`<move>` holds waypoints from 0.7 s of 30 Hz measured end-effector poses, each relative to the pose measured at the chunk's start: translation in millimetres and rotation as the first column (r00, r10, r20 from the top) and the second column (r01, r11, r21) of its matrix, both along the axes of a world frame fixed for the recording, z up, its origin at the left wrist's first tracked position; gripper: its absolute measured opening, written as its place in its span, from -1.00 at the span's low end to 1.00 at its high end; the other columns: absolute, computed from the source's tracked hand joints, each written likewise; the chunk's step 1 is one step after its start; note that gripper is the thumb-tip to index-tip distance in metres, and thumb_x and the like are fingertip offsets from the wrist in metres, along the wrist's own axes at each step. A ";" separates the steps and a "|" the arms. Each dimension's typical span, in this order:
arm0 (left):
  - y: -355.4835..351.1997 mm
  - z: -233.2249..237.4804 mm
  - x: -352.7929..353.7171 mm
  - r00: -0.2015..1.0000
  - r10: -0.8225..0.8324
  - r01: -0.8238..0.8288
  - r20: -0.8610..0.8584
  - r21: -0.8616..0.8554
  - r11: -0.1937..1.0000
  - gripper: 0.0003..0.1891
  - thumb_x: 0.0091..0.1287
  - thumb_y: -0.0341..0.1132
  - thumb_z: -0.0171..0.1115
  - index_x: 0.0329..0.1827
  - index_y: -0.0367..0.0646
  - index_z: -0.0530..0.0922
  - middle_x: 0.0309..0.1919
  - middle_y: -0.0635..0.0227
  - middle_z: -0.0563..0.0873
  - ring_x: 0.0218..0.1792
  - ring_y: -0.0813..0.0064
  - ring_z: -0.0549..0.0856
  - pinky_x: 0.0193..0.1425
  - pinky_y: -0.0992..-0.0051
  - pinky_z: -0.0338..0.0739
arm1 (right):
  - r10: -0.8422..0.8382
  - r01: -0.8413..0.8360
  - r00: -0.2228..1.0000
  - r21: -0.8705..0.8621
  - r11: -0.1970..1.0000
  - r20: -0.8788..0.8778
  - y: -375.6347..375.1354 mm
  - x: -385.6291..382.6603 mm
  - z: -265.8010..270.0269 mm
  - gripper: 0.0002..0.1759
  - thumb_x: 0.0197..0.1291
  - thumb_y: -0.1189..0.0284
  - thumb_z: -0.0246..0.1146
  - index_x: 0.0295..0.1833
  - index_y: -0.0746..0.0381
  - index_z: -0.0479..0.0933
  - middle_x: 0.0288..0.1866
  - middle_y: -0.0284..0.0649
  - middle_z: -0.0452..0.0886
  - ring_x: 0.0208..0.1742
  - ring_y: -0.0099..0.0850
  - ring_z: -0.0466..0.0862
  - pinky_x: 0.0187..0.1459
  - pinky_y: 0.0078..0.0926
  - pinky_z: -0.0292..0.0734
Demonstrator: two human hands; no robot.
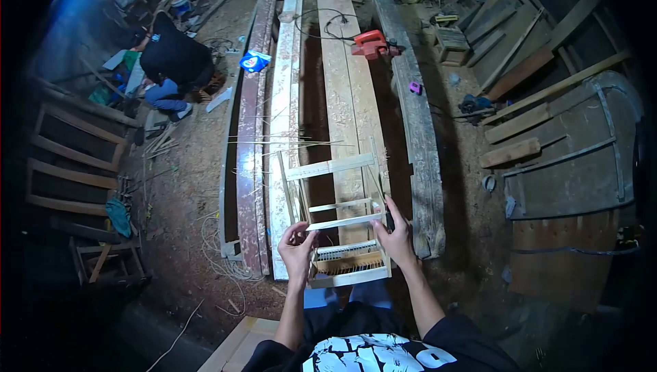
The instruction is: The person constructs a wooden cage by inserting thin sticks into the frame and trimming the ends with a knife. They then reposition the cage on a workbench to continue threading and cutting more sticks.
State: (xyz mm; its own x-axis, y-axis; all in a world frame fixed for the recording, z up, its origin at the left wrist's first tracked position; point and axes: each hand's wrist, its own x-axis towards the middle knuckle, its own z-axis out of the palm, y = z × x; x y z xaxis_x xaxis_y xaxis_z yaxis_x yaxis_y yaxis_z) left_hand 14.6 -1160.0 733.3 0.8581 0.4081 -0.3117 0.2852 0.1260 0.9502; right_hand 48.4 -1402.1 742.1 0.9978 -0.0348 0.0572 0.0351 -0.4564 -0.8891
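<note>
Viewing from the head camera, both hands work at a small wooden frame (340, 167) held upright just above the knees, in front of the person's chest.

Left hand (295, 247): thumb and fingers are pinched shut on the left end of a thin slat (345, 221) that runs across the frame at mid height. The palm faces inward.

Right hand (397, 236): fingers are wrapped shut around the frame's right upright, level with the other end of the slat. A small dark item shows at the fingertips; what it is cannot be told.

Frame: two uprights joined by a wide crossbar at the top, a thinner bar above the slat, and a comb-like row of fine teeth near the bottom edge. It tilts slightly away from the person.

Floor beyond the frame: long planks (350, 91) lie side by side, running away from the person. Thin sticks (287, 140) lie across them just past the frame's top. A red power tool (370, 43) rests at the far end of the planks, and a blue-and-white bag (254, 61) lies on the left planks.

Far left: another person (172, 60) crouches on the floor, well apart from the frame.

Right: a large wooden panel (575, 153) leans among loose boards.
</note>
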 end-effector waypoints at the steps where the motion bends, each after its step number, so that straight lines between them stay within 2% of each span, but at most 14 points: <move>1: -0.8 4.6 -1.0 1.000 -0.017 0.018 -0.014 0.069 0.997 -0.70 0.28 -0.56 0.52 0.07 -0.29 0.70 -0.12 0.32 0.77 -0.30 0.59 0.76 -0.27 0.58 0.69 | 0.003 -0.003 1.000 0.012 1.000 0.015 -1.0 -0.6 2.5 -0.26 0.28 0.55 0.43 0.55 0.35 0.35 0.24 0.02 0.71 0.28 -0.20 0.70 0.33 -0.29 0.55; 2: 0.7 7.2 -1.6 0.999 -0.035 0.038 -0.027 0.136 0.990 -0.69 0.27 -0.54 0.54 0.07 -0.28 0.71 -0.11 0.31 0.78 -0.26 0.56 0.76 -0.22 0.56 0.69 | -0.015 0.016 0.999 -0.022 1.000 0.031 -0.2 -1.3 4.6 -0.26 0.27 0.56 0.43 0.54 0.36 0.36 0.22 0.01 0.73 0.26 -0.22 0.71 0.31 -0.30 0.56; 4: 13.0 11.5 0.6 0.970 -0.235 0.194 0.054 0.409 0.892 -0.56 0.28 -0.47 0.55 0.23 -0.23 0.68 0.06 0.24 0.77 0.03 0.47 0.76 0.11 0.48 0.72 | -0.036 0.039 0.998 -0.053 0.998 0.057 1.7 -2.1 3.5 -0.26 0.27 0.57 0.44 0.54 0.37 0.36 0.19 -0.01 0.74 0.24 -0.24 0.72 0.29 -0.32 0.57; 6: 25.9 13.4 0.2 0.925 -0.361 0.269 0.113 0.475 0.838 -0.39 0.27 -0.47 0.55 0.41 -0.21 0.57 0.29 0.16 0.67 0.25 0.41 0.68 0.29 0.42 0.65 | -0.115 0.114 0.993 0.014 0.993 0.036 8.6 -1.7 2.9 -0.27 0.26 0.59 0.45 0.53 0.37 0.37 0.12 -0.04 0.76 0.18 -0.28 0.73 0.25 -0.34 0.59; 7: 33.7 6.4 1.5 0.903 -0.401 0.306 0.156 0.421 0.854 -0.24 0.28 -0.48 0.53 0.56 -0.18 0.41 0.47 0.14 0.52 0.37 0.37 0.60 0.40 0.37 0.58 | -0.139 0.141 0.987 -0.022 0.990 0.085 14.8 -0.9 5.5 -0.29 0.27 0.61 0.43 0.52 0.36 0.38 0.07 -0.08 0.77 0.11 -0.33 0.74 0.21 -0.36 0.61; 8: 42.3 1.2 6.4 0.894 -0.412 0.343 0.177 0.322 0.882 -0.21 0.32 -0.51 0.47 0.62 -0.18 0.31 0.56 0.12 0.41 0.45 0.34 0.53 0.46 0.36 0.53 | -0.145 0.148 0.985 -0.028 0.989 0.090 21.3 0.1 7.8 -0.29 0.27 0.61 0.43 0.52 0.36 0.38 0.07 -0.08 0.77 0.11 -0.33 0.74 0.21 -0.36 0.61; 10: 50.4 2.6 11.9 0.919 -0.293 0.295 0.265 0.036 0.955 -0.27 0.35 -0.51 0.41 0.60 -0.23 0.34 0.57 0.06 0.39 0.58 0.20 0.39 0.57 0.29 0.41 | -0.165 0.168 0.984 -0.035 0.985 0.071 33.6 4.3 15.7 -0.29 0.27 0.60 0.43 0.52 0.35 0.39 0.05 -0.08 0.77 0.09 -0.33 0.75 0.19 -0.35 0.61; 12: 73.0 -18.8 22.1 0.878 -0.419 0.407 0.229 0.101 0.908 -0.27 0.36 -0.54 0.36 0.62 -0.14 0.34 0.65 0.01 0.23 0.66 0.16 0.24 0.60 0.21 0.36 | -0.171 0.180 0.982 -0.125 0.976 0.082 48.9 14.1 17.0 -0.32 0.28 0.58 0.43 0.50 0.36 0.40 0.06 -0.07 0.76 0.07 -0.33 0.75 0.18 -0.35 0.62; 14: 89.9 -6.5 30.8 0.857 -0.472 0.383 0.209 0.354 0.853 -0.23 0.28 -0.51 0.40 0.61 -0.04 0.37 0.68 -0.03 0.15 0.68 0.09 0.19 0.63 0.17 0.29 | -0.148 0.156 0.986 -0.117 0.981 0.076 66.9 27.9 22.5 -0.33 0.28 0.55 0.44 0.48 0.36 0.40 0.09 -0.05 0.75 0.07 -0.33 0.76 0.17 -0.35 0.62; 15: 97.9 6.7 33.2 0.861 -0.459 0.344 0.218 0.416 0.842 -0.20 0.20 -0.48 0.44 0.59 0.02 0.42 0.71 -0.05 0.05 0.70 0.04 0.13 0.67 0.14 0.21 | -0.131 0.135 0.990 -0.106 0.985 0.046 76.3 34.2 29.4 -0.33 0.27 0.54 0.45 0.47 0.34 0.41 0.11 -0.07 0.75 0.08 -0.34 0.75 0.17 -0.34 0.62; 16: 102.7 26.2 34.2 0.887 -0.412 0.323 0.209 0.358 0.876 -0.20 0.17 -0.48 0.45 0.57 0.00 0.44 0.73 -0.05 0.00 0.71 0.02 0.08 0.69 0.15 0.15 | -0.130 0.135 0.990 -0.116 0.984 0.050 84.3 36.3 36.2 -0.33 0.27 0.54 0.45 0.47 0.34 0.41 0.11 -0.07 0.75 0.08 -0.34 0.75 0.17 -0.34 0.62; 18: 122.1 21.8 35.7 0.886 -0.405 0.323 0.227 0.324 0.889 -0.17 0.16 -0.48 0.45 0.59 -0.03 0.40 0.74 -0.03 -0.06 0.73 0.06 0.00 0.73 0.12 0.01 | -0.062 0.066 0.998 -0.172 0.983 0.031 100.6 45.6 51.6 -0.33 0.25 0.56 0.44 0.47 0.32 0.41 0.13 -0.05 0.73 0.12 -0.32 0.74 0.21 -0.34 0.60; 19: 127.0 21.2 32.6 0.887 -0.386 0.280 0.252 0.370 0.886 -0.24 0.17 -0.54 0.32 0.55 -0.05 0.45 0.72 -0.08 0.03 0.71 0.00 0.08 0.69 0.14 0.14 | -0.053 0.050 0.998 -0.081 0.995 -0.035 108.4 46.2 57.7 -0.34 0.24 0.58 0.41 0.46 0.33 0.42 0.15 0.00 0.72 0.16 -0.30 0.73 0.29 -0.33 0.57; 21: 133.8 23.4 26.7 0.895 -0.360 0.266 0.262 0.333 0.904 -0.25 0.18 -0.55 0.29 0.54 -0.07 0.45 0.71 -0.09 0.05 0.72 0.00 0.07 0.69 0.14 0.14 | -0.021 0.020 1.000 -0.073 0.997 -0.004 117.7 49.5 56.3 -0.35 0.23 0.59 0.39 0.45 0.33 0.43 0.14 0.01 0.72 0.16 -0.29 0.74 0.29 -0.33 0.57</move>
State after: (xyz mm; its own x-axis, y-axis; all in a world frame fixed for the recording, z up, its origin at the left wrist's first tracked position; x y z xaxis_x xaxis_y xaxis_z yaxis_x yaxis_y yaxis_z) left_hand 41.3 -1026.2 756.7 0.9882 0.1312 0.0788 -0.0506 -0.2058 0.9773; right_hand 97.8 -1284.4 798.5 0.9971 -0.0510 0.0561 0.0213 -0.5207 -0.8535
